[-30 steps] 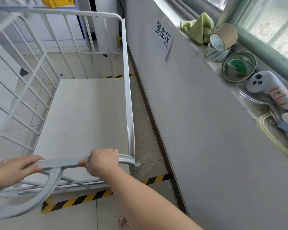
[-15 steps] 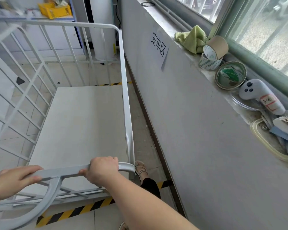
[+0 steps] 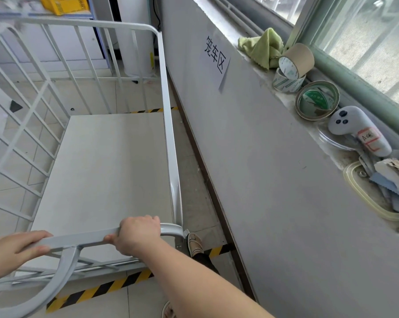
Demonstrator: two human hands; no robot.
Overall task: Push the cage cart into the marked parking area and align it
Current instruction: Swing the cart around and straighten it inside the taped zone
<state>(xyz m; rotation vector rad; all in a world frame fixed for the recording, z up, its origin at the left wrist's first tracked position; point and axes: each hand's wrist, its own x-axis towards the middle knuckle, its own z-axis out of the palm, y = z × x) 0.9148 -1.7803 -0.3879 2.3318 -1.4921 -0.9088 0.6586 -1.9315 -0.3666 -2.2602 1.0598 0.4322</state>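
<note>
Both hands, left hand (image 3: 12,251) and right hand (image 3: 137,234), fingers wrapped on cage cart (image 3: 106,175) handle, cart sits beside wall (image 3: 274,191), over striped floor tape (image 3: 102,291).

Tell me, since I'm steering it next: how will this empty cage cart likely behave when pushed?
Probably light and quick to move: the cage cart carries nothing on its deck. Its metal frame looks stiff, so pushes from the left hand and right hand should transfer directly. Tall mesh sides might rattle.
</note>
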